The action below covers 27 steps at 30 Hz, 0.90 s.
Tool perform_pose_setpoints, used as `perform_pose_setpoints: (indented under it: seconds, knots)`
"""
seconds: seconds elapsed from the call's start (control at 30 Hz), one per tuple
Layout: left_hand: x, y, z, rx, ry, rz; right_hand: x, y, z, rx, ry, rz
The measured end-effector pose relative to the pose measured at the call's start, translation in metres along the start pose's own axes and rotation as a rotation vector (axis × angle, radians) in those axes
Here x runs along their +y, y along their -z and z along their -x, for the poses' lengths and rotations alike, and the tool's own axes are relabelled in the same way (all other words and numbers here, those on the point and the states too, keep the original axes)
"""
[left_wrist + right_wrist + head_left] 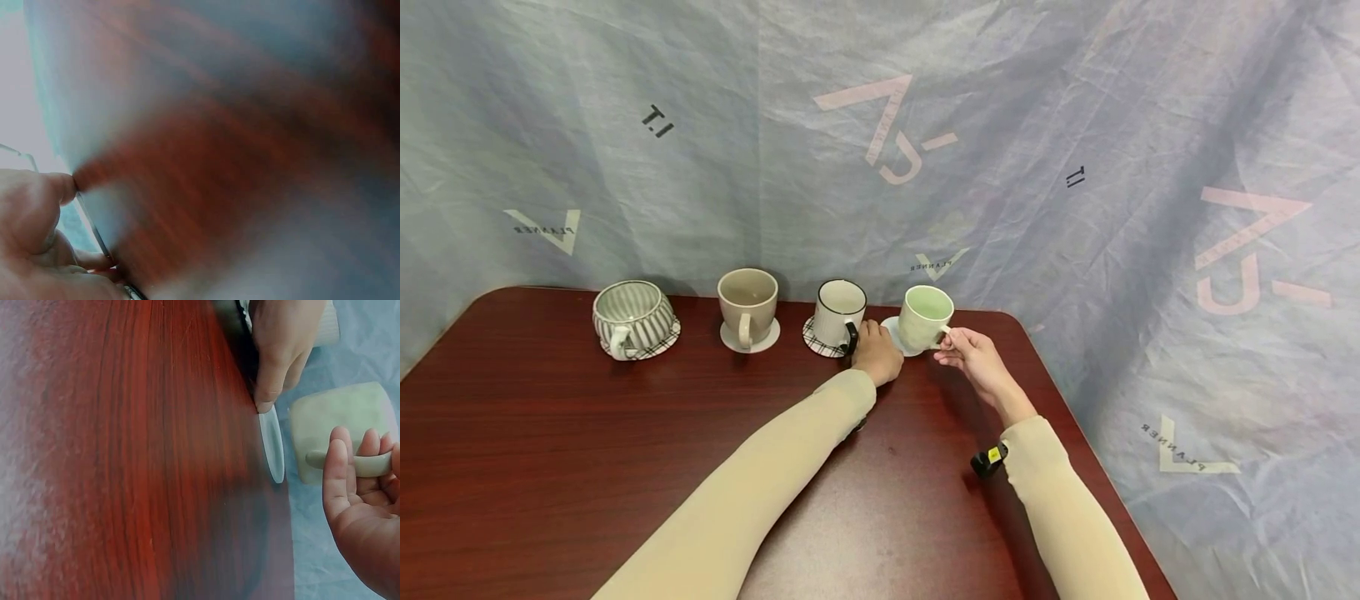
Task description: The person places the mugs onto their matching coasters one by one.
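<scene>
My right hand (pixel 972 354) holds a pale green mug (pixel 925 317) by its handle (pixel 372 465). The mug hangs a little above a pale round coaster (pixel 272 447), with a gap between the two in the right wrist view. My left hand (pixel 877 350) pinches the near edge of this coaster between thumb and fingers, as the left wrist view shows close up. Right beside the left hand stands a white ribbed mug (pixel 838 312) with a black rim and black handle, on a checked coaster (pixel 814 340).
Farther left on the dark red wooden table (pixel 587 467) are a beige mug (pixel 747 300) on a white coaster (pixel 767 340) and a striped round cup (pixel 632 315) on a checked coaster (pixel 666 342). A printed grey cloth (pixel 715 142) hangs behind the table and along its right edge.
</scene>
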State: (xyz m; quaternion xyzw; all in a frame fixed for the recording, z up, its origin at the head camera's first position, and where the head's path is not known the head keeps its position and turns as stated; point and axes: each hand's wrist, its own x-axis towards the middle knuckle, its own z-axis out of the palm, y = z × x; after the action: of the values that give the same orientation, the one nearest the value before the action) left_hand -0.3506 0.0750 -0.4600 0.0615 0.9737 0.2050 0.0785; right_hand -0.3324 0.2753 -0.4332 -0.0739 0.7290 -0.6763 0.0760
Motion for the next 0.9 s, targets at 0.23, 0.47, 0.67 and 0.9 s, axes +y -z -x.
perform_pose_setpoints:
  seconds: [0.23,0.47,0.67,0.9]
  knots:
    - [-0.001,-0.001,-0.001,-0.003,0.010,0.053,0.002,-0.007,-0.008,0.005,-0.013,0.001]
    - [-0.001,-0.004,-0.006,0.008,0.020,0.063,0.005,-0.008,-0.012,0.000,-0.016,0.010]
    - [-0.002,-0.008,-0.012,0.003,0.029,0.067,0.007,-0.008,-0.014,-0.006,-0.011,0.022]
    - [-0.003,-0.012,-0.018,-0.005,0.039,0.044,0.007,-0.009,-0.015,-0.009,-0.004,0.004]
